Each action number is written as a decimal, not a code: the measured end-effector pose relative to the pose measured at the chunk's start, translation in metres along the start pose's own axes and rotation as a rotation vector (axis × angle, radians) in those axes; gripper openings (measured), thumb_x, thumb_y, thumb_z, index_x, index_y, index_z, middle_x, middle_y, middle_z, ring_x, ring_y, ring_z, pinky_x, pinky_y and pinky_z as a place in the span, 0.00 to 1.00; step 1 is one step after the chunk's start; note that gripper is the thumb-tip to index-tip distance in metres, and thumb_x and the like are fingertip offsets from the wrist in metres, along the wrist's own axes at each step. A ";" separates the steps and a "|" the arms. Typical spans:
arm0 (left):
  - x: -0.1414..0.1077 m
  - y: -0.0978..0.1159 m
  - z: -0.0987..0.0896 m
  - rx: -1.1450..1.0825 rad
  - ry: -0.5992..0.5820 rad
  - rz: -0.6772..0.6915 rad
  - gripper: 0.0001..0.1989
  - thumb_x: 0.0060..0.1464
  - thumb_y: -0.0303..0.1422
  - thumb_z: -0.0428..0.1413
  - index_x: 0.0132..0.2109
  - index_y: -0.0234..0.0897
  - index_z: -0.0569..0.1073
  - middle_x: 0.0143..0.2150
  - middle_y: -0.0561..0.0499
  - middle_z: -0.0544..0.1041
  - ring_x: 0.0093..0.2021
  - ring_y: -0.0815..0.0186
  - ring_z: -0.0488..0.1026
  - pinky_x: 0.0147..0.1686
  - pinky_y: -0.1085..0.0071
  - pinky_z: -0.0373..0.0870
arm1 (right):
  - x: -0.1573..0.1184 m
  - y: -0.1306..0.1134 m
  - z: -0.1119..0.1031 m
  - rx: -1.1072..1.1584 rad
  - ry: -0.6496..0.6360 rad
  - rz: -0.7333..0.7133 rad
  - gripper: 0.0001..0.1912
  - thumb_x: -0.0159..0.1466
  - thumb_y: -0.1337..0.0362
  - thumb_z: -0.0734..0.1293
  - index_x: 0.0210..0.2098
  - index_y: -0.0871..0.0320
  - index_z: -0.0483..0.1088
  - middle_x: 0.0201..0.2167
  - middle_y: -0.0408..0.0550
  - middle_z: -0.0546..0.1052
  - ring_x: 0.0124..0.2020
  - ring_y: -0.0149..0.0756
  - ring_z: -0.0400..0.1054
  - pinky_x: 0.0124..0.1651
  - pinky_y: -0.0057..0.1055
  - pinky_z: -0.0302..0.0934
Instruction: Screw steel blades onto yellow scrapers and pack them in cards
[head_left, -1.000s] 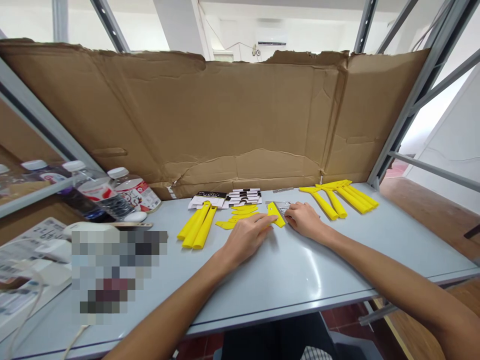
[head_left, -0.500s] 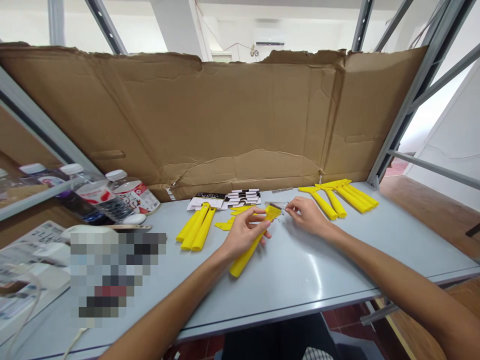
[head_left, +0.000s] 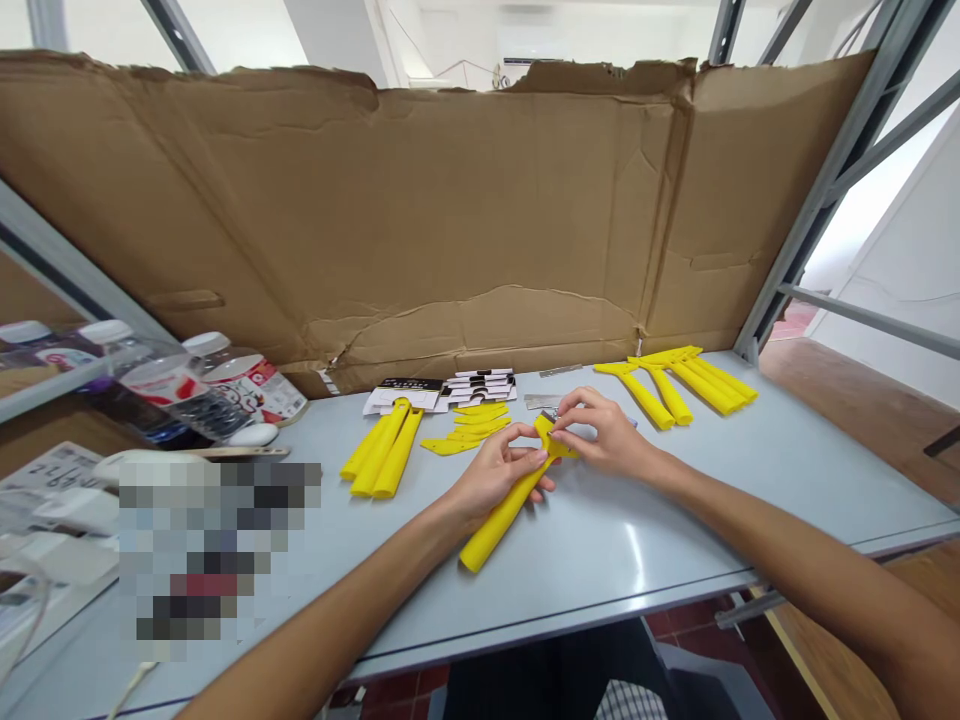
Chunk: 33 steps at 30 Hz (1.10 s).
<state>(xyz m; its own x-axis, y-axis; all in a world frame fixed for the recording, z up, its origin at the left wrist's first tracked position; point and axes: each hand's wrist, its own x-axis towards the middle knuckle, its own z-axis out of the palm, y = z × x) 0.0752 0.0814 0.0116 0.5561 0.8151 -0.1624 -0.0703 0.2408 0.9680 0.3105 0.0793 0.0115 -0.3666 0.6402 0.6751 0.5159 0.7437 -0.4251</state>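
My left hand is closed round the neck of a yellow scraper, its tubular handle slanting down toward me. A dark strip, apparently a blade, lies across the scraper's head. Over that head, my right hand has thumb and forefinger pinched together; whatever tiny thing is between them is too small to make out. Just beyond the hands lies a thin metal blade strip. To their left are several flat yellow pieces. My right hand hides the tabletop where small screws showed earlier.
Yellow scraper handles lie at left and at right. Printed cards are stacked at the back. Bottles and a white mouse sit at left. A cardboard panel walls off the table's far edge.
My right hand has moved from the small screws onto the scraper's head, fingers pinched. The scraper is turned slightly in my left hand. The view has tilted down a little.
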 end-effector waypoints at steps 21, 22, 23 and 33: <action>-0.004 0.003 0.007 0.111 -0.039 0.056 0.33 0.52 0.53 0.74 0.51 0.39 0.68 0.29 0.52 0.82 0.23 0.66 0.77 0.25 0.71 0.72 | -0.002 -0.004 0.001 -0.077 0.009 -0.047 0.03 0.73 0.67 0.71 0.42 0.54 0.78 0.47 0.53 0.79 0.49 0.45 0.75 0.54 0.46 0.71; -0.004 0.004 0.007 0.112 -0.040 0.057 0.33 0.53 0.53 0.74 0.51 0.39 0.68 0.29 0.52 0.82 0.23 0.66 0.76 0.25 0.71 0.72 | -0.002 -0.004 0.002 -0.072 0.018 -0.052 0.03 0.73 0.67 0.71 0.42 0.54 0.78 0.47 0.52 0.79 0.49 0.45 0.76 0.54 0.46 0.72; -0.004 0.004 0.007 0.114 -0.042 0.057 0.33 0.53 0.53 0.74 0.51 0.39 0.68 0.29 0.52 0.82 0.23 0.67 0.76 0.25 0.72 0.72 | -0.002 -0.004 0.003 -0.069 0.024 -0.058 0.03 0.73 0.68 0.72 0.41 0.54 0.78 0.46 0.52 0.80 0.49 0.45 0.76 0.53 0.46 0.72; -0.006 0.005 0.007 0.084 -0.052 0.045 0.34 0.52 0.52 0.75 0.50 0.39 0.67 0.28 0.52 0.82 0.22 0.68 0.75 0.25 0.73 0.71 | -0.005 0.001 0.004 -0.116 -0.033 -0.092 0.05 0.74 0.69 0.70 0.40 0.55 0.77 0.50 0.54 0.80 0.51 0.48 0.74 0.54 0.50 0.71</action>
<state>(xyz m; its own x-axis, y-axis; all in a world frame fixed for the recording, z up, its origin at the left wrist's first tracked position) 0.0772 0.0742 0.0184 0.5966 0.7949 -0.1104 -0.0274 0.1576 0.9871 0.3100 0.0777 0.0055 -0.4403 0.5778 0.6872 0.5644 0.7734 -0.2887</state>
